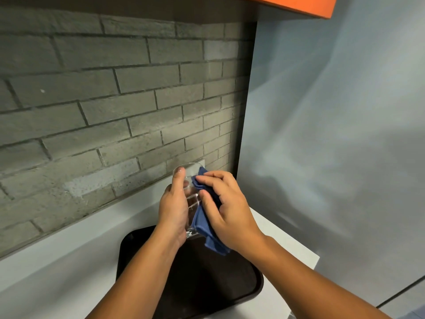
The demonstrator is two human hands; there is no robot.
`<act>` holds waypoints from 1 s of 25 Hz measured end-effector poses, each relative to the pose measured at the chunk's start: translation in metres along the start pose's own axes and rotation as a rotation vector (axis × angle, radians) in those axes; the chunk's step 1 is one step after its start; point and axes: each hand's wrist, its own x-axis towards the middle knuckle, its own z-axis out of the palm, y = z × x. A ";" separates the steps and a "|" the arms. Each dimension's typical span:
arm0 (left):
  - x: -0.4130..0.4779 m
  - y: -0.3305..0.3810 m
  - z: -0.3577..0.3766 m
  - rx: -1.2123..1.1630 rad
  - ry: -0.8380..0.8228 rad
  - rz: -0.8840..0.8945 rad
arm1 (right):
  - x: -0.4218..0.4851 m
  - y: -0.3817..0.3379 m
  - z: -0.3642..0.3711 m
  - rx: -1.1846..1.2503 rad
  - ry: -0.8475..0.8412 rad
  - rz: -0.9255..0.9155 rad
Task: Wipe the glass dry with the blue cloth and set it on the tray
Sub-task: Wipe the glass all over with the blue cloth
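A clear drinking glass (191, 204) is held up in the air above the tray, tilted a little with its rim away from me. My left hand (174, 208) grips its left side, thumb lying up along the wall to the rim. My right hand (226, 209) holds a folded blue cloth (204, 223) and presses it against the glass's right side; a loose end hangs below the hand. The dark brown tray (241, 282) lies on the white counter beneath both hands, with nothing visible on it.
The white counter (69, 261) runs along a grey brick wall (115, 100) on the left and ends at a pale blue wall (333, 134) on the right. An orange cabinet edge (299, 5) hangs overhead. The counter's right edge drops off just past the tray.
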 end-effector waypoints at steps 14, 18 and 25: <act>0.004 0.009 0.002 -0.079 -0.063 -0.040 | 0.012 -0.007 -0.002 0.036 0.006 0.052; -0.001 0.011 0.004 -0.095 -0.092 -0.049 | 0.018 0.000 -0.006 0.082 0.030 0.065; -0.005 0.013 0.008 -0.048 -0.157 -0.031 | 0.022 -0.004 -0.005 0.060 0.038 0.054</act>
